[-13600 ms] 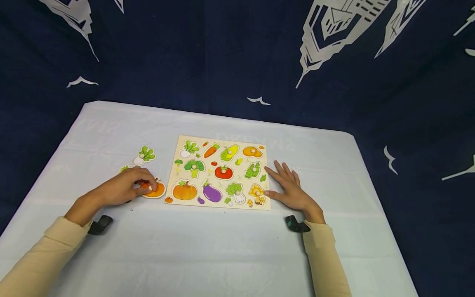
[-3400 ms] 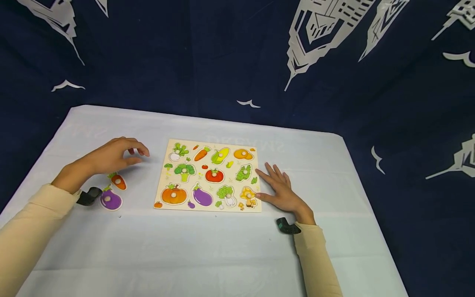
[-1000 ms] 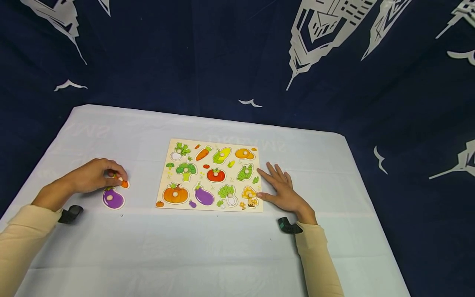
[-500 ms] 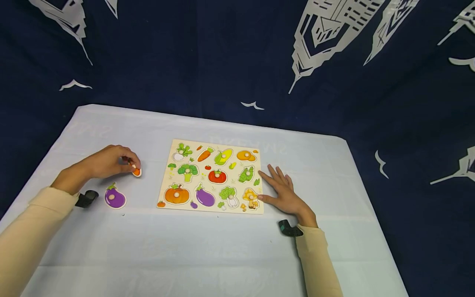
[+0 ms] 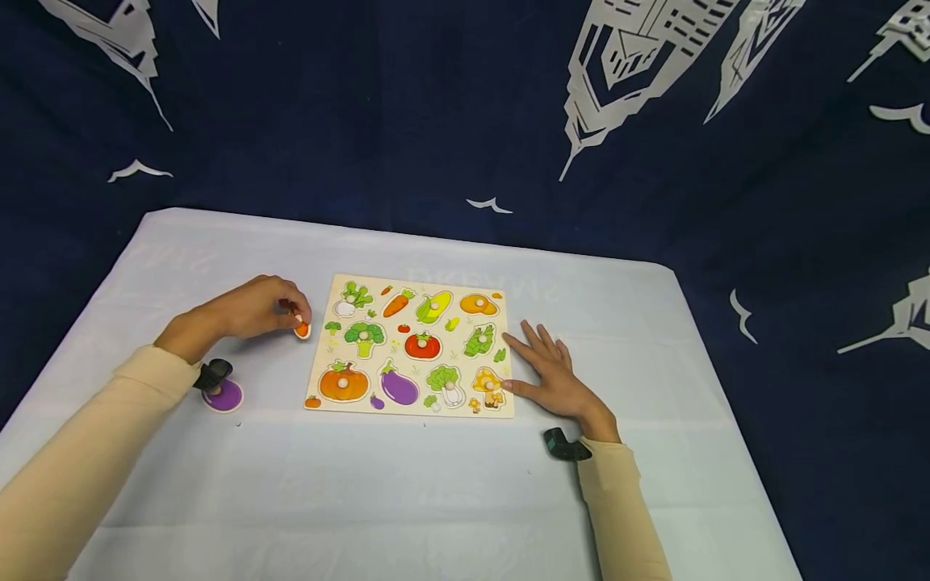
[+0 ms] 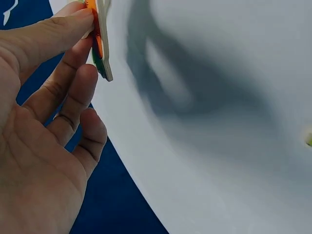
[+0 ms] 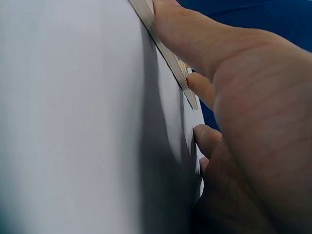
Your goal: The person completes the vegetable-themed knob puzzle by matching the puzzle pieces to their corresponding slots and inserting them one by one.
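Note:
My left hand (image 5: 253,308) pinches a carrot puzzle piece (image 5: 303,330) between thumb and fingers, just left of the vegetable peg puzzle board (image 5: 421,405). In the left wrist view the carrot piece (image 6: 100,41) is tilted on edge, clear of the tabletop. The board's printed carrot (image 5: 397,303) and eggplant (image 5: 399,387) show no knobs, while several other vegetables have them. My right hand (image 5: 555,373) rests spread at the board's right side, its thumb and index fingertip at the edge. A loose eggplant piece (image 5: 227,397) lies under the left wrist, partly hidden by the wrist camera.
A white cloth covers the table (image 5: 407,500). Behind it hangs a dark blue curtain (image 5: 327,121) with white prints. Black wrist cameras (image 5: 567,445) stick out beside both wrists.
The left hand has picked up the carrot piece from beside the eggplant piece and carried it right to the board. Earlier, radish and pumpkin pieces went into the board. The right hand stays put.

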{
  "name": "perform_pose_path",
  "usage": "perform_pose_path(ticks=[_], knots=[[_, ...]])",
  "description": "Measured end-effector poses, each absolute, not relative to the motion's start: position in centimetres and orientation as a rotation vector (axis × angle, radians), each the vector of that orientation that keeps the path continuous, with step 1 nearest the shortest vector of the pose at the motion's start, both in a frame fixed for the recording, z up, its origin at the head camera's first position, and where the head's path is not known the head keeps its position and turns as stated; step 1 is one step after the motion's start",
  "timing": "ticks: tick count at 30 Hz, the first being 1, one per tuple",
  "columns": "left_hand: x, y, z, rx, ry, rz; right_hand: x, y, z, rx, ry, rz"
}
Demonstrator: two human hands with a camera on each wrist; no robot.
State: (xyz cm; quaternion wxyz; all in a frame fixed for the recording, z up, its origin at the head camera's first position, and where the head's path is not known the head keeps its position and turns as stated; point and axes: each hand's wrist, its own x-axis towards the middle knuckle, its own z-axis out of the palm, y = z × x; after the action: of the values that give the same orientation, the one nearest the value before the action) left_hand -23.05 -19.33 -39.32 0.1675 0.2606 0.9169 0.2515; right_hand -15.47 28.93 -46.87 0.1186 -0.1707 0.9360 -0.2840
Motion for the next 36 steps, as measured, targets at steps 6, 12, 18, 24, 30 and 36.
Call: perform_pose_path(ticks=[6, 12, 18, 24, 30, 36], knots=[[-23.6, -17.6, -39.2, 0.808, 2.579, 0.749, -15.5, 29.0, -47.0, -0.498, 2.742, -0.835], [-24.2, -15.8, -39.6, 0.863, 2.555, 0.751, -15.4, 29.1, -47.1, -0.501, 2.748, -0.836], [-24.9, -14.1, -39.8, 0.877, 2.543, 0.74, -15.4, 29.1, -46.9, -0.497, 2.744, -0.84], [-25.5, -12.6, -39.3, 0.907, 2.533, 0.726, -15.6, 29.1, -46.7, -0.495, 2.731, -0.819], [-26.0, -11.3, -38.8, 0.911, 2.532, 0.723, -15.7, 28.9, -46.5, -0.526, 2.749, -0.838], [-26.4, -10.1, -39.2, 0.906, 2.528, 0.688, -15.6, 29.0, -46.8, -0.509, 2.737, -0.834]])
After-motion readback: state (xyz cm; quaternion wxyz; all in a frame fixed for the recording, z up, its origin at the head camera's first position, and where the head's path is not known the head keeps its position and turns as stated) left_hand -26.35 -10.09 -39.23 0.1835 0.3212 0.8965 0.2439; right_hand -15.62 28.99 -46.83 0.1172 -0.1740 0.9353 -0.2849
